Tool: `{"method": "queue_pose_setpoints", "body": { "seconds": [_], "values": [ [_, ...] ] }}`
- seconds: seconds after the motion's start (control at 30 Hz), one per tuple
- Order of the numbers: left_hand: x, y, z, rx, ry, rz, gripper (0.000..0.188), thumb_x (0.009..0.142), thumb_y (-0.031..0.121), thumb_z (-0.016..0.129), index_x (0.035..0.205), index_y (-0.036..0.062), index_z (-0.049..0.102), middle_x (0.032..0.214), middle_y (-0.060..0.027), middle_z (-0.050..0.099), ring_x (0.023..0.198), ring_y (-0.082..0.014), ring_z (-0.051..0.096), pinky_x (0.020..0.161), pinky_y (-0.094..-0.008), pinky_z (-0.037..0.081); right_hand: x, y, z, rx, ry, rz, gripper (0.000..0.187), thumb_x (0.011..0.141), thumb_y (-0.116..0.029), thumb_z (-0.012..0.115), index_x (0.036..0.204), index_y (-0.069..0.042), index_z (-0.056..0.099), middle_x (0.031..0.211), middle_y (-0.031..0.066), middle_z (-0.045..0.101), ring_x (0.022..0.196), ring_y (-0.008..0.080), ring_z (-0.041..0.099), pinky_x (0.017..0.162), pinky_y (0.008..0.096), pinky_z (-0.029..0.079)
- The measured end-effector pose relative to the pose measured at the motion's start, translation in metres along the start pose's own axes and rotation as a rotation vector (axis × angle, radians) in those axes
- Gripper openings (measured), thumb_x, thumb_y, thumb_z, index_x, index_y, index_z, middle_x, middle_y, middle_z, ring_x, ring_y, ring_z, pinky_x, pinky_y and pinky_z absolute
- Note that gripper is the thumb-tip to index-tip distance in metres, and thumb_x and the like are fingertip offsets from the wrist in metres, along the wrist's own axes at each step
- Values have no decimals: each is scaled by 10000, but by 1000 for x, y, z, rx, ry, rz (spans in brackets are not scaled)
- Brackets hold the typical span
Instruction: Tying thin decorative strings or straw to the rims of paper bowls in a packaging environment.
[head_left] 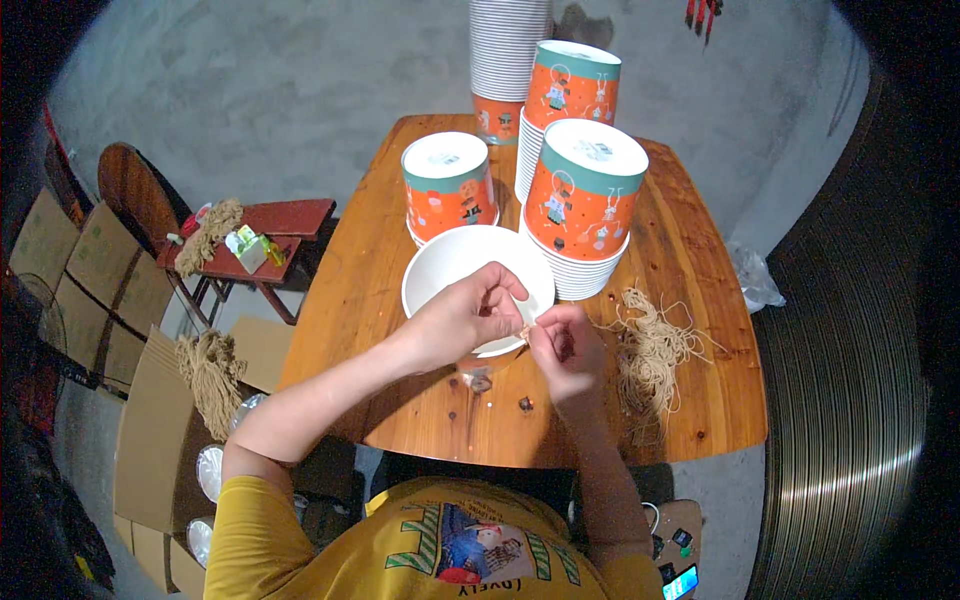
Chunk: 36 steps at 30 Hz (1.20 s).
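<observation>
A white round tub [436,270] stands in front of me on the wooden table, its pale inside showing. Over its near right rim, my left hand [478,312] is closed, with thumb and fingers pinched together. My right hand [566,350] is pinched too, its fingertips almost meeting the left ones. A tiny pale brown bit shows between the fingertips; its kind is too small to tell. Right of my right hand lies a loose tangle of beige string [652,362].
Orange and green paper tubs [582,205] stand upside down in stacks behind the white tub, a shorter stack [447,190] to their left. A tall stack [510,50] rises behind. Beige string bundles [212,375] hang over a cardboard box [160,430] at left. A red bench [290,222] stands beyond.
</observation>
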<state>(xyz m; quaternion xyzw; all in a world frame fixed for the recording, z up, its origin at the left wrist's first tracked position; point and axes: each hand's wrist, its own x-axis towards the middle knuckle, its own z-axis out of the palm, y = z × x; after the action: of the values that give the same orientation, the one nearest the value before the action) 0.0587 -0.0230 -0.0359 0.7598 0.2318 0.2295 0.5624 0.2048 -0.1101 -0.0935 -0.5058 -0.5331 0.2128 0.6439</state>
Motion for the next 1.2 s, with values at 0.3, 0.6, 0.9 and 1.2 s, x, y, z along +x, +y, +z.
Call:
{"method": "queue_pose_setpoints", "body": {
  "seconds": [0.3, 0.6, 0.9, 1.2],
  "values": [
    [1, 3, 1, -15, 37, -46, 191, 854, 37, 570, 1017, 2, 477, 723, 32, 492, 686, -30, 459, 638, -184, 409, -3, -11, 1, -168, 14, -101, 128, 801, 32, 614, 850, -52, 530, 640, -66, 407, 538, 7, 351, 464, 191, 263],
    [1, -1, 4, 81, 50, -7, 197, 849, 56, 586, 1014, 20, 485, 703, 20, 506, 675, -50, 481, 620, -220, 428, -2, -7, -1, -372, 22, -265, 108, 805, -6, 639, 875, -32, 561, 672, -26, 482, 553, 49, 419, 498, 206, 345],
    [6, 1, 5, 229, -32, -49, 218, 840, 103, 586, 1023, 16, 506, 713, -46, 566, 685, -123, 555, 645, -282, 462, 0, 8, -8, 16, -39, 28, 13, 896, -20, 530, 899, -30, 538, 741, -30, 497, 688, 44, 454, 639, 203, 380],
    [5, 5, 10, 350, -5, -48, 147, 813, 89, 550, 919, -7, 584, 692, -92, 583, 655, -183, 583, 637, -314, 474, -3, 10, -7, -60, 27, -3, 22, 921, -61, 515, 911, -42, 517, 751, -7, 495, 679, 74, 470, 624, 228, 399]
  ]
}}
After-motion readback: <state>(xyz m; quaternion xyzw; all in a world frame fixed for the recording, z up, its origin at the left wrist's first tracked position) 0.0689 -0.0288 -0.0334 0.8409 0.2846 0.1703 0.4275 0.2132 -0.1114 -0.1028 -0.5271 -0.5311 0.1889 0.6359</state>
